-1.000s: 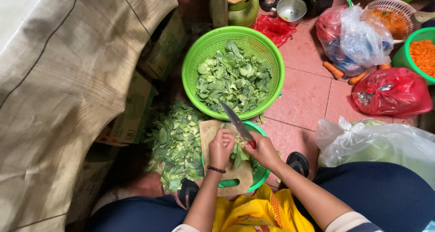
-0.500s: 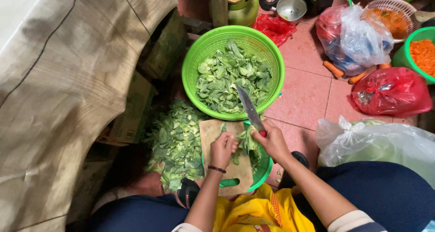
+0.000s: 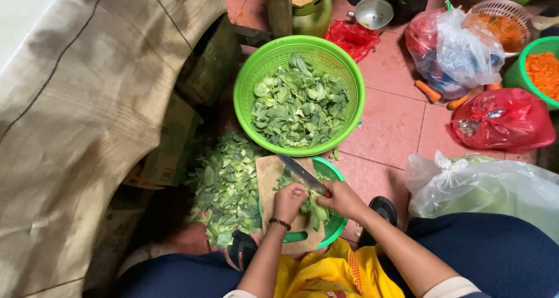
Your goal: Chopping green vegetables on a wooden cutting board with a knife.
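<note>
Right hand is clenched round the knife handle, blade angled up-left across the leaves. Left hand is curled down on a bunch of greens, pinning it to the wooden cutting board; fingertips sit just beside the blade. I see the board resting on a small green basin between the knees, the greens hanging over the basin's rim.

Left of the board: a loose heap of cut leaves on the floor, touching the board edge. Above it: a big green basket filled with more chopped greens, its rim just beside the knife tip.

Further right on the tiled floor: red plastic bag, clear bag with carrots lying next to it, whitish bag near my right knee. Green tub of orange shreds at the far right edge. Cardboard boxes and a tan cloth fill the left side.
</note>
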